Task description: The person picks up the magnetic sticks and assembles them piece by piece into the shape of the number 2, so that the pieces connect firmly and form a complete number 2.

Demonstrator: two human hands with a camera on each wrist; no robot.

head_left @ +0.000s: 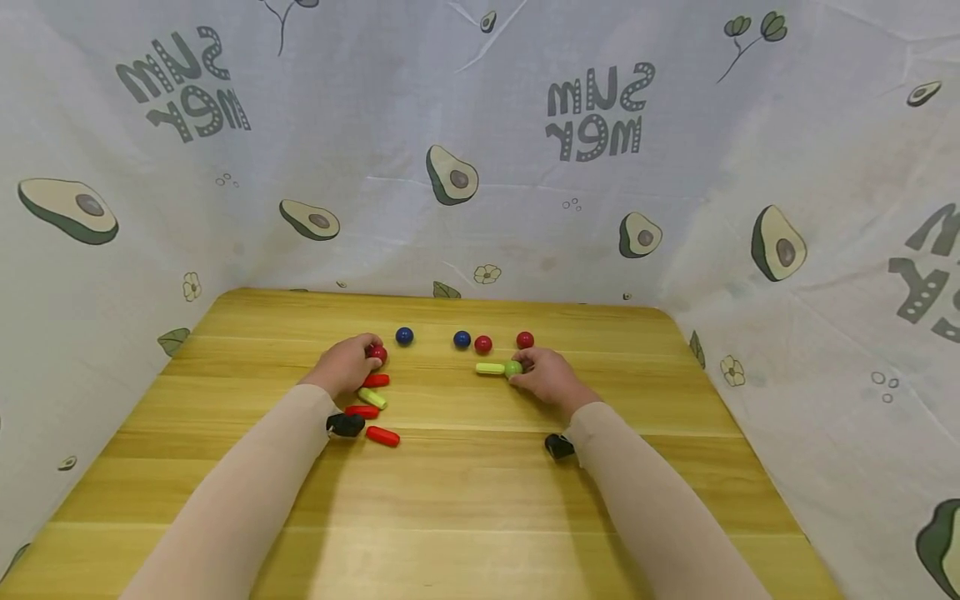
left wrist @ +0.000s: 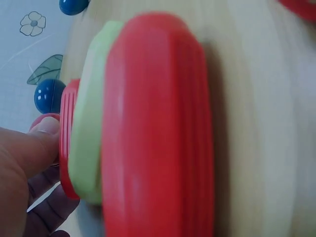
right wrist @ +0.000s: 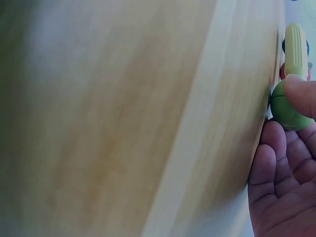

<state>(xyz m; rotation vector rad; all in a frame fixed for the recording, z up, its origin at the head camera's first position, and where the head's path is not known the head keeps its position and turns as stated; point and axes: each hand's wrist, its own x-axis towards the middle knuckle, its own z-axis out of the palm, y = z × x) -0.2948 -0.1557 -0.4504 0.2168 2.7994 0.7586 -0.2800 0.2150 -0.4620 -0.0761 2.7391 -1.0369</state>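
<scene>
Both arms reach out over the wooden table from its near side, the forearms slanting inward toward the far half, each in a pale sleeve with a black wrist device at the cuff.

The left hand is low over the left part of the table, its back turned up and its fingers pointing to the right. Thumb and fingers are bent about a red ball and grip it from the left, with the gap between them no wider than the ball. Just nearer than that hand, four short sticks lie in a loose column: a far red stick, a yellow-green stick, a middle red stick and a near red stick.

The right hand comes in from the right, pointing left, and pinches a green ball, thumb on the near side and forefinger on the far side; its other fingers are partly curled. A pale green stick meets the green ball's left side and points left.

Beyond the hands, from left to right, stand a blue ball, a second blue ball just beside a second red ball, and a third red ball close beyond the right hand.
</scene>
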